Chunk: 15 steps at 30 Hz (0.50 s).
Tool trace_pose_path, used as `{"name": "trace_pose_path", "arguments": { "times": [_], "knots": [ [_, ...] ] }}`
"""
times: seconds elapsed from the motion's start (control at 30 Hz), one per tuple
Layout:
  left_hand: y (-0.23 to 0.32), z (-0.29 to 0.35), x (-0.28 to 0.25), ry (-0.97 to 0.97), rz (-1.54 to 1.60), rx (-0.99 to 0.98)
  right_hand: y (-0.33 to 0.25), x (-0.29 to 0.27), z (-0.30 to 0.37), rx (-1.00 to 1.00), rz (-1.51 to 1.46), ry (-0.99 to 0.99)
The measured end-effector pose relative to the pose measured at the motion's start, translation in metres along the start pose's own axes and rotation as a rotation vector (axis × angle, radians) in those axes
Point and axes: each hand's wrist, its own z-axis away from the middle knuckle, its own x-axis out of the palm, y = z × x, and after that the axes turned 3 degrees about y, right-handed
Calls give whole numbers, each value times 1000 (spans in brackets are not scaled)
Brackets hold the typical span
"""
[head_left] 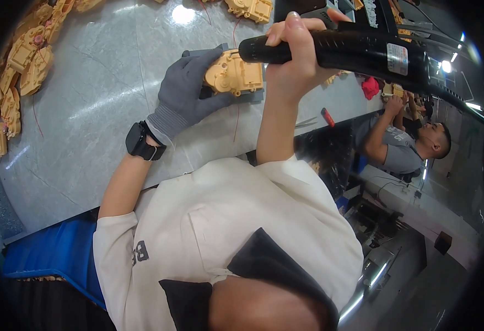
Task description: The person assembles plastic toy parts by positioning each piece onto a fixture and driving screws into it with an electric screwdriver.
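A yellow plastic housing (232, 74) with moulded round and square recesses sits on a grey fixture block (253, 98) on the table. My left hand (187, 91), in a grey knitted glove, is wrapped round the housing's left side, thumb along its near edge. Bare, my right hand (297, 55) grips a black cylindrical handheld tool (358, 51) with a silver label and a cord at its far right end. Its blunt left end is over the housing's upper right; whether it touches cannot be seen. A thin red wire (236, 124) hangs out beside the block.
Several similar yellow housings (32, 60) are piled along the table's left, with more (250, 8) at the far edge. A red-handled tool (327, 117) and a red cloth (370, 88) lie right. A blue bin (54, 251) stands below the left edge; another person (399, 138) works at right.
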Motion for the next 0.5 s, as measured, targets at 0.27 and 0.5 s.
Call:
{"name": "trace_pose_path", "arguments": {
  "times": [0.27, 0.5],
  "knots": [
    [1, 0, -1, -19, 18, 16, 3, -5, 5, -2, 85, 5],
    [1, -1, 1, 45, -8, 35, -1, -4, 7, 66, -12, 2]
  ]
}}
